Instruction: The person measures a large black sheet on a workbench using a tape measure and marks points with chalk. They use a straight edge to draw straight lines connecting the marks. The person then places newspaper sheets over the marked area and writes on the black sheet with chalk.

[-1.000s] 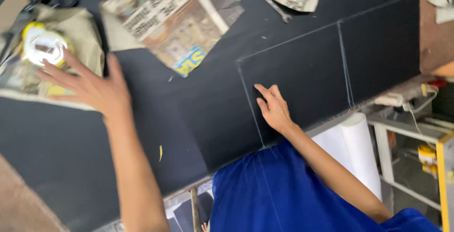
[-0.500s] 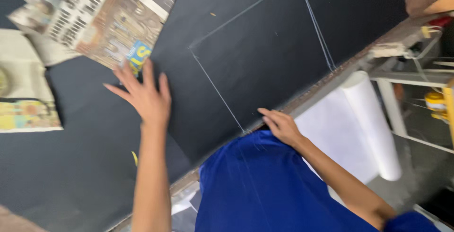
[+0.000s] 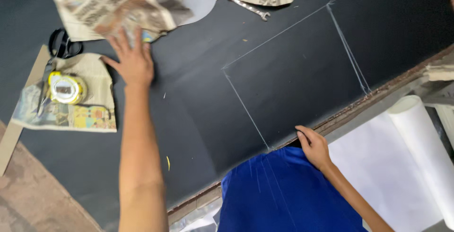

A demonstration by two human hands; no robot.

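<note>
Item: our left hand [image 3: 134, 62], arm stretched far across the surface, fingers spread flat and wide, gripping nothing; its fingertips press the near edge of a crumpled newspaper [image 3: 113, 7], which lies at the far side of the black sheet [image 3: 198, 114]. Item: our right hand [image 3: 313, 146], loosely curled over the near edge of that sheet, holding nothing, apparently bracing us while we lean. Item: chalk lines [image 3: 293, 66] marking a rectangle on the sheet, between the two hands. Item: a yellow tape measure [image 3: 66, 88] on a second folded newspaper [image 3: 71, 107], just left of our left hand, likely parked there within reach. Item: scissors [image 3: 64, 47] beside it; a wrench [image 3: 248, 7] near the far edge. Item: a white paper roll [image 3: 421, 133] below the surface, at right.
</note>
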